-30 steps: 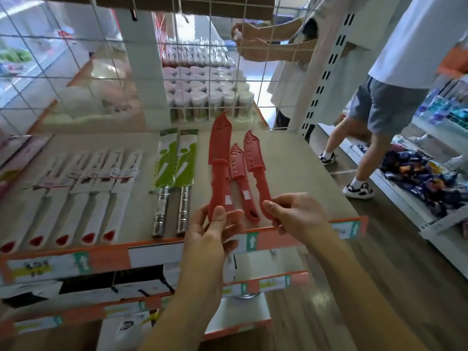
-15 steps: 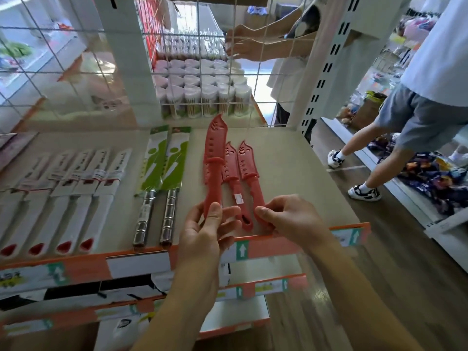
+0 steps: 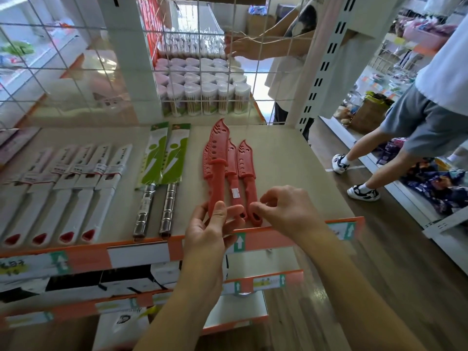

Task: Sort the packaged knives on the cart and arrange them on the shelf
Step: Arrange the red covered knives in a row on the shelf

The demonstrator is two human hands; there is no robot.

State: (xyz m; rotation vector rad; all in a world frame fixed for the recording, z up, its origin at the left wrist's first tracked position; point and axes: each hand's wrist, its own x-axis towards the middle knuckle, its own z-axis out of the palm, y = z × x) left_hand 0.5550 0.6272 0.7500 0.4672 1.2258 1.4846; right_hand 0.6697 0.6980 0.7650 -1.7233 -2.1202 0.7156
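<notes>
My left hand grips the big red knife, my right hand pinches the outer small knife; I should square both parallel, ends flush along the shelf edge

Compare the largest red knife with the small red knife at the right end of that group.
The largest red knife is longer and broader than the small red knife. Its sheath has round holes; the small one's has crescent cutouts. The left hand grips the large handle; the right hand pinches the small handle's end. Both are red, sheathed, tips pointing away.
</notes>
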